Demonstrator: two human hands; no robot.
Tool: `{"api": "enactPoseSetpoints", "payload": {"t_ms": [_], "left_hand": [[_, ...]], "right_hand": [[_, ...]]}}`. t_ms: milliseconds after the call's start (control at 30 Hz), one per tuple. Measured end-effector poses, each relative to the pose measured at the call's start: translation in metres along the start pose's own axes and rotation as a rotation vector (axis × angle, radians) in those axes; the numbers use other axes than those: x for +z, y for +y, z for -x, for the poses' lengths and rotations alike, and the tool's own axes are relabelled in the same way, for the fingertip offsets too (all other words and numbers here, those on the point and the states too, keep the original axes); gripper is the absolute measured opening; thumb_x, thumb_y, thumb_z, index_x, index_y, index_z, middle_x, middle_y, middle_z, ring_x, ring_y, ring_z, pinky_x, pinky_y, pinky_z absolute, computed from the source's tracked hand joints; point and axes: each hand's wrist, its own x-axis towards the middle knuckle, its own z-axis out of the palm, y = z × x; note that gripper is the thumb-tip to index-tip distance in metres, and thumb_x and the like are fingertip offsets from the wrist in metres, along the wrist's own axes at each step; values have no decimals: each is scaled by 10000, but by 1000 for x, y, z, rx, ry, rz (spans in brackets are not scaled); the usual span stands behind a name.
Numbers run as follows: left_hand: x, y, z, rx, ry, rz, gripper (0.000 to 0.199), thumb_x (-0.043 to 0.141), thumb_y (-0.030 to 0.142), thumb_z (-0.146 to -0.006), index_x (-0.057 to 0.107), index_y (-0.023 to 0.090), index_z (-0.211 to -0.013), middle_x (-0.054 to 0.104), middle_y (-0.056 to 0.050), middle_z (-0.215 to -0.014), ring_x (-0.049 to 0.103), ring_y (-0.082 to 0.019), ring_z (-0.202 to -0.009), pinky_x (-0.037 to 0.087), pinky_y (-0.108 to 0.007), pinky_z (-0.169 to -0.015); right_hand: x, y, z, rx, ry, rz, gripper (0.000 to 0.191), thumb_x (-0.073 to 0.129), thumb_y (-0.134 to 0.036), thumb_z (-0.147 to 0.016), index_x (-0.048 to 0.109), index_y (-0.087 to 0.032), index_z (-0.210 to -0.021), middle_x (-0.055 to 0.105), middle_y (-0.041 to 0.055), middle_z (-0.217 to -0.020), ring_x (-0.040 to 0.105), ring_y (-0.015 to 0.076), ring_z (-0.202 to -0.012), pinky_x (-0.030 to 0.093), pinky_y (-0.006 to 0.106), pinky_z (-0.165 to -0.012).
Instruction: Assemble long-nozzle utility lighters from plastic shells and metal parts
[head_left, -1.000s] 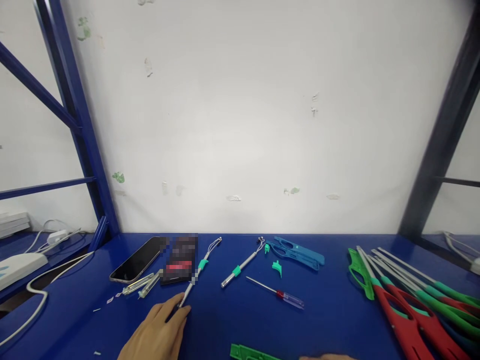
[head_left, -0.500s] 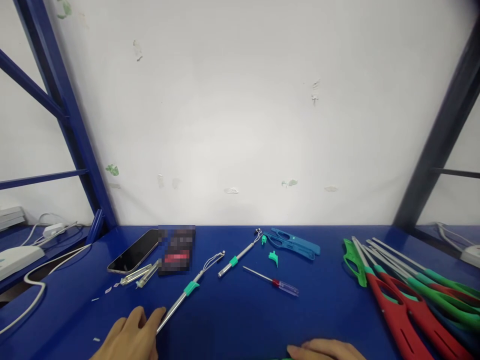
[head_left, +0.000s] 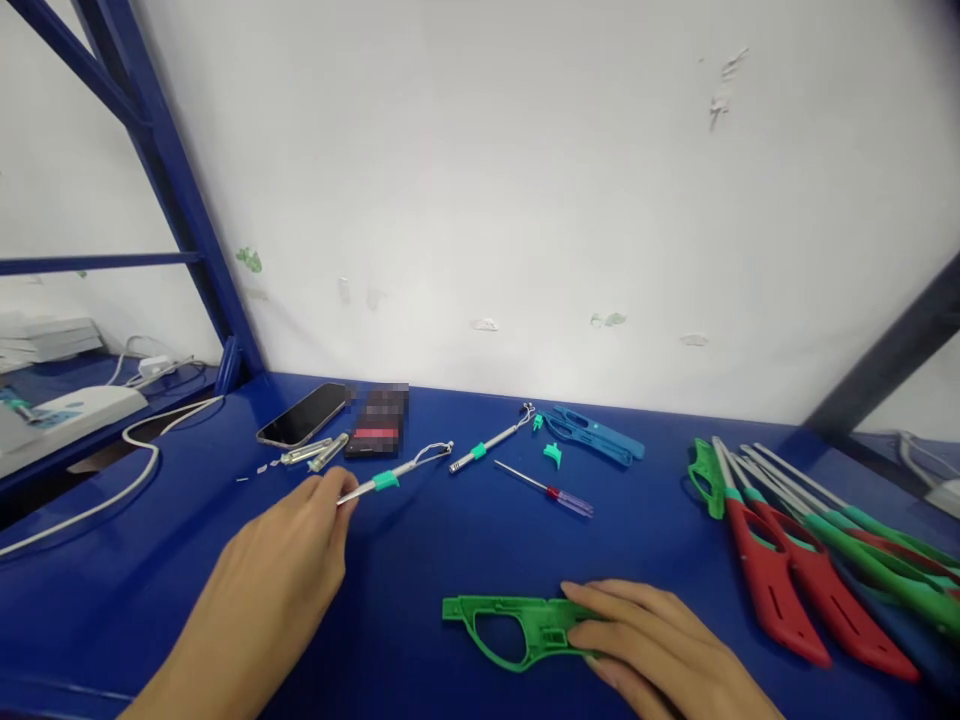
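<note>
Currently: one wired metal lighter tube (head_left: 362, 491), pinched in the left hand (head_left: 289, 560); one green lighter-handle half-shell (head_left: 535, 622), on the bench (head_left: 420, 570), right hand (head_left: 667, 640) over one end, fingers extended, grip unclear. Step, apparently: pairing both; next move likely calls for alignment.

Two wired rods (head_left: 495, 441), two clear tubes (head_left: 307, 451), one screwdriver (head_left: 551, 491), two hands (head_left: 289, 560) and one lower-centre green casing (head_left: 535, 624) showed.

Mtl rod (head_left: 386, 481) now farther fr. wall (head_left: 525, 200)
</note>
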Motion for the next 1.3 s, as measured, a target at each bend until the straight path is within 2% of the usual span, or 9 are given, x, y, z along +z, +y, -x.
{"api": "enactPoseSetpoints", "payload": {"t_ms": [133,233,333,467,567,700,933,1133,1300], "left_hand": [[-16,1,17,24,111,129,323,360,436,-1068,629,279,-1155,819,-61,-1043,796,-330,-872,509,-378,-690],[-16,8,29,160,97,320,296,430,505,-1065,654,315,-1104,812,15,-909,767,-246,-728,504,-310,-629],[-4,13,35,318,33,437,312,453,528,-1081,694,330,-1093,809,18,-1018,773,-232,-875,565,-293,-758],[11,11,30,423,-146,419,293,429,472,-1124,685,340,-1178,756,11,-1211,711,-226,-1128,559,-325,-984],[15,6,24,460,-255,399,300,402,436,-1142,683,352,-1203,715,15,-1276,669,-212,-1207,533,-339,-1061],[16,0,16,480,-296,385,295,426,396,-1134,717,347,-1145,698,8,-1265,653,-210,-1216,514,-343,-1101],[18,-7,14,545,-242,311,311,476,397,-1124,783,352,-1106,740,-3,-1228,680,-236,-1201,535,-351,-1086],[20,17,29,555,-166,309,420,561,535,-1090,613,379,-1476,611,-33,-1514,601,-278,-1371,507,-417,-1173],[27,41,29,614,-172,415,273,496,402,-1135,720,320,-1267,692,-38,-1289,671,-237,-1165,558,-388,-1042]], "right_hand": [[-5,-13,0,121,-23,-22,245,546,-293,-1115,771,-331,-1204,811,-20,-1310,795,211,-1161,672,315,-972],[-3,-16,4,193,-70,-48,239,577,-285,-1104,759,-334,-1252,779,-8,-1374,760,216,-1229,646,332,-1031],[0,-16,8,233,-77,-75,259,582,-291,-1106,743,-332,-1304,766,7,-1388,738,216,-1258,624,345,-1072],[-1,-17,8,257,-78,-122,263,588,-294,-1106,744,-315,-1316,773,20,-1377,738,217,-1261,613,345,-1090],[-4,-18,7,287,-93,-170,208,602,-294,-1098,764,-319,-1226,785,8,-1356,735,217,-1273,602,346,-1105],[-7,-19,10,344,-122,-225,166,598,-309,-1102,756,-328,-1151,773,-6,-1377,714,217,-1307,577,357,-1133],[-8,-21,9,362,-71,-268,129,629,-297,-1093,714,-363,-1163,768,-78,-1381,705,166,-1295,563,301,-1119],[-7,-20,9,346,-69,-249,137,625,-290,-1093,733,-347,-1155,780,-53,-1363,718,194,-1283,580,336,-1098],[-8,-20,9,356,-100,-244,149,615,-281,-1097,746,-336,-1142,776,-28,-1374,709,218,-1305,580,371,-1104]]}}
